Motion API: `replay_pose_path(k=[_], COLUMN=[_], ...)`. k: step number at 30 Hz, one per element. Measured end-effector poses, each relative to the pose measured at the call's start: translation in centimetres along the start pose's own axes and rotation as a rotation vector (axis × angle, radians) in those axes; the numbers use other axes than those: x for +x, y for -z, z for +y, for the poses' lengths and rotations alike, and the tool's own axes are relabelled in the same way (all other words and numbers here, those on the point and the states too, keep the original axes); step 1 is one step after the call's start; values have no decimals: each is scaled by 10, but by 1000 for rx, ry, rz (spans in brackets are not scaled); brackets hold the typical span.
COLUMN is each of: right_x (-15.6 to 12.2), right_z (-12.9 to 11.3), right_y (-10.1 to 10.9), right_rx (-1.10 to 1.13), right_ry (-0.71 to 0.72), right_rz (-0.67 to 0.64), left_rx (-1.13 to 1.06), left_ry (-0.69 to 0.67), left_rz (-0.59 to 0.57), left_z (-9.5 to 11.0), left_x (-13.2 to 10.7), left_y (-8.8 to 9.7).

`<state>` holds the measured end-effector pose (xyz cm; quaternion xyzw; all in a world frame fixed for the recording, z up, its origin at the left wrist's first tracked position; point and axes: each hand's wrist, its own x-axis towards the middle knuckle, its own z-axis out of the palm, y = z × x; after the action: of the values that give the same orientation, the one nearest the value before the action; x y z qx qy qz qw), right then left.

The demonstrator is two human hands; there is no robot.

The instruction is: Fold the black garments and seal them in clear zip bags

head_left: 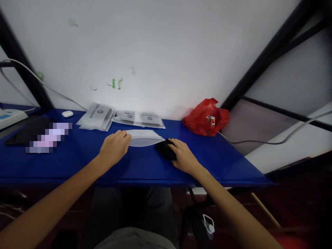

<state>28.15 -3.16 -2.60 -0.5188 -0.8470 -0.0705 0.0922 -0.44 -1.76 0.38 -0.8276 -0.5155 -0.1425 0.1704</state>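
My left hand (pixel 116 146) is closed on the left end of a frosted plastic zip bag (pixel 145 141), which lies on the blue desk with its mouth gaping toward me. My right hand (pixel 183 156) grips a soft black bundle (pixel 166 149) that looks like folded cloth, thumb on top of it. The bundle is at the right corner of the bag's mouth; whether part of it is inside, I cannot tell. Behind my left hand lies a stack of printed frosted bags (pixel 97 116). Two more printed bags (pixel 149 118) lie side by side near the wall.
A red plastic bag (pixel 203 117) with a shiny can or wrapper (pixel 210 120) stands at the back right. On the left are a blurred-out phone (pixel 49 137), a black flat device (pixel 26 129) and a white earbud case (pixel 67 113). The blue desk (pixel 140 169) ends before my lap.
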Motion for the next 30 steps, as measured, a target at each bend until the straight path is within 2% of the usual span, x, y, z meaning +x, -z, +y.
replay_pose_path(k=[3,6,11,13,17,21,23,26,30], right_x=[3,8,12,7,-9,-12,-7,3,13], right_z=[6,6,-4,-10,-27,-47,-54,-59,-55], right_y=[-8,-12,-7,-3,9,20,19,10,-5], right_rx=[63,81,28,44,120,154,148,118,95], right_ry=[23,-27,-81,-24,179,264,302,364,344], right_rz=[-4,-32,-61,-48,21,264,344,340,302], left_rx=[12,24,58,73,100,108,98,62,-9], left_ry=[18,31,50,49,11,-24,-38,-36,-10], left_rz=[-13,-7,20,12,-51,-137,-162,-164,-120], left_z=[2,6,9,7,2,10,15,19,16], left_x=[1,2,4,6,8,4,2,0,2], left_y=[2,0,-4,-4,0,6,10,13,13])
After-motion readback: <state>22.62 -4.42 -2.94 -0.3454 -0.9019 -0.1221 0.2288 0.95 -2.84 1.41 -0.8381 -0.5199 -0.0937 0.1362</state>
